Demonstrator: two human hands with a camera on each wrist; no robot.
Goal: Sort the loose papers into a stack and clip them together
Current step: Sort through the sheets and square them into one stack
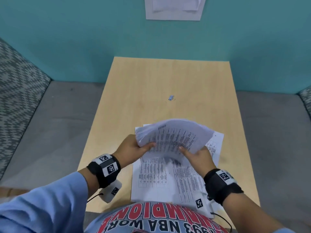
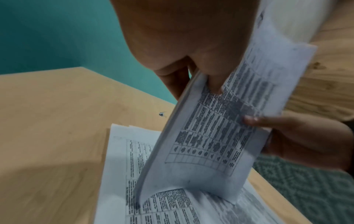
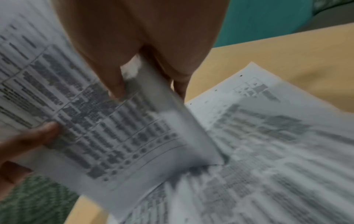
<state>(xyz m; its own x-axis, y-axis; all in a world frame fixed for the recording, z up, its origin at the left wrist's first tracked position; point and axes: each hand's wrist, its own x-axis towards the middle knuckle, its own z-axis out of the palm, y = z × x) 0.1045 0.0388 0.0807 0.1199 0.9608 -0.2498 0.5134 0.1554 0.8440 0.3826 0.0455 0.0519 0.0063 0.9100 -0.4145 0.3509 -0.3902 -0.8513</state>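
Hands: I saw both gripping one bundle of papers, lifted and tilted above the surface.
Left hand: thumb on the printed face, fingers curled behind the bundle's left edge. Pinch confirmed in left wrist view, left hand.
Right hand: thumb on the printed face near the lower right, fingers under the sheets. Right wrist view was blurred, but I could make out the right hand clamping the bundle's edge.
Bundle: bowed, its lower edge touching the loose sheets below, per left wrist view.
Loose sheets: flat on the near part of the surface, overlapping and not squared; printed tables face up, one sticking out to the right.
Clip: small binder clip sat alone on the surface, well beyond the papers, untouched.
Background: teal wall with a white sheet pinned up; grey cushion either side of the surface.
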